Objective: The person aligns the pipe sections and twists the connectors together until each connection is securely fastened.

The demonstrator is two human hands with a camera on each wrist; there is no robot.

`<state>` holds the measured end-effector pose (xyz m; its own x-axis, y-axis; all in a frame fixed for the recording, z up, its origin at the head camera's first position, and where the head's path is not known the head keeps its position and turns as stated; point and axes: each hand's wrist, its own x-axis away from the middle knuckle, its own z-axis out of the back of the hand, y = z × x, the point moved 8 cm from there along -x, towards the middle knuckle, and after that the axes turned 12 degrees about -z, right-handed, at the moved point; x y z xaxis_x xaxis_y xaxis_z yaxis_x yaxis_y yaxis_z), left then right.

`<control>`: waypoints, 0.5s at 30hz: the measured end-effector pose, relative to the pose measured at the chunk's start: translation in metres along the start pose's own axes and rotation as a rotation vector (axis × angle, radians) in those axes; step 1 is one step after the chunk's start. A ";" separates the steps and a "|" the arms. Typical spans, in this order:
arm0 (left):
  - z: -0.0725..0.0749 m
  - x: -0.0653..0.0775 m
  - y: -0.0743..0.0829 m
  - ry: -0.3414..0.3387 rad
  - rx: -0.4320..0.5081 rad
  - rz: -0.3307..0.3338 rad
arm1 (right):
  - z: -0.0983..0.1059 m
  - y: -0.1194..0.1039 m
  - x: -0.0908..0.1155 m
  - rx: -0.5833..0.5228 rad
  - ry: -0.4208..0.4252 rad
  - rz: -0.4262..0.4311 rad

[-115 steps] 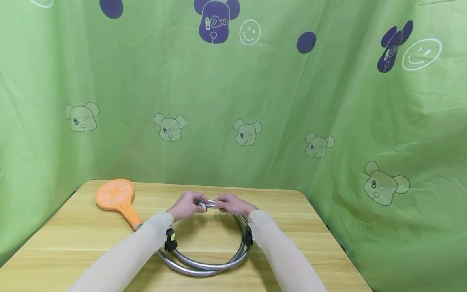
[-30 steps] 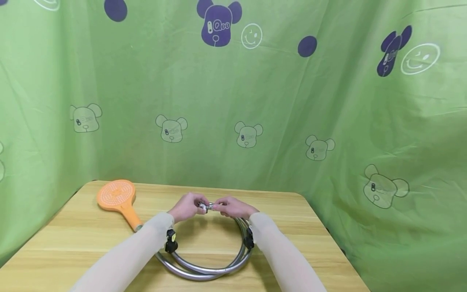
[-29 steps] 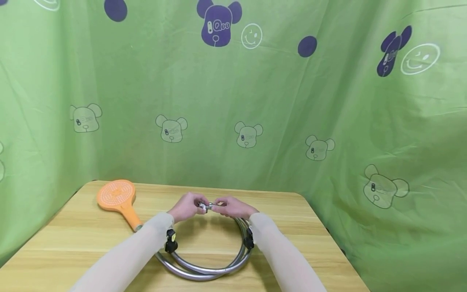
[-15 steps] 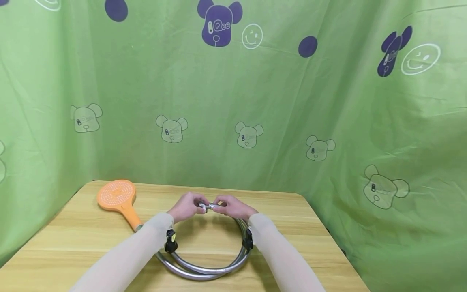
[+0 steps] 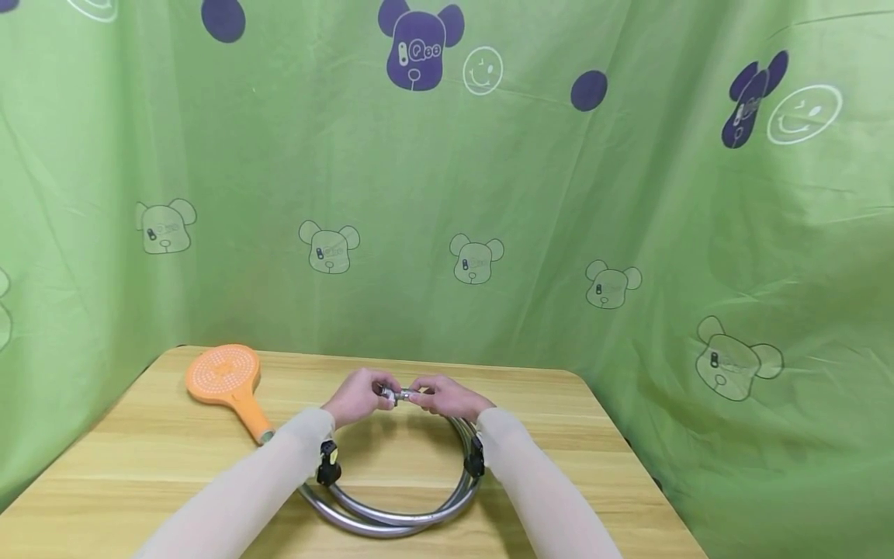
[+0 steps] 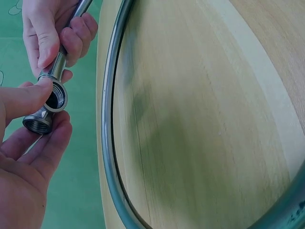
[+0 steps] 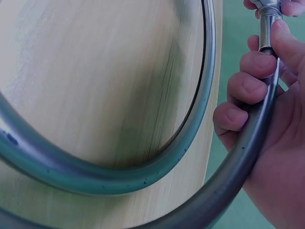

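My left hand [image 5: 358, 397] pinches a chrome tee fitting [image 6: 44, 116] between thumb and fingers. Two threaded openings of it show in the left wrist view, one facing sideways and one at the near end. The right hand [image 5: 450, 397] curls its fingers around the end of a grey metal shower hose [image 7: 248, 143], thumb against the chrome hose nut [image 7: 267, 33]. Nut and fitting meet end to end; how far the thread is engaged is hidden. Both are held above the table's far part. An orange shower head [image 5: 222, 373] lies at the left, joined to the hose's other end.
The hose loops in a coil on the wooden table [image 5: 559, 435] between and below the forearms. A green patterned curtain [image 5: 419, 310] hangs behind the table and along its sides. Black wrist cameras [image 5: 328, 463] sit near the hose.
The right thumb and fingers have shifted slightly back and forth at the hose nut. My left hand keeps its hold on the tee fitting. Shower head and coil lie as before.
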<state>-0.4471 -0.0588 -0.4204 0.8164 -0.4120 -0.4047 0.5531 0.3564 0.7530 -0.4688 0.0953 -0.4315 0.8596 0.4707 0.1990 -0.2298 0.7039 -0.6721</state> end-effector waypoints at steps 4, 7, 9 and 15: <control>-0.001 0.000 0.001 0.002 -0.001 -0.008 | 0.000 -0.001 0.002 -0.016 -0.009 -0.005; -0.002 0.000 0.003 0.002 -0.006 -0.018 | 0.001 0.002 0.001 -0.023 -0.014 -0.013; -0.003 0.000 0.004 0.003 -0.012 -0.022 | 0.001 0.004 0.000 -0.026 -0.016 -0.023; -0.002 0.000 0.005 0.014 -0.028 -0.020 | 0.002 0.006 0.001 -0.063 -0.018 -0.045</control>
<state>-0.4440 -0.0554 -0.4174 0.8073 -0.4076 -0.4268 0.5736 0.3718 0.7299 -0.4704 0.1009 -0.4339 0.8600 0.4492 0.2421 -0.1616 0.6898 -0.7057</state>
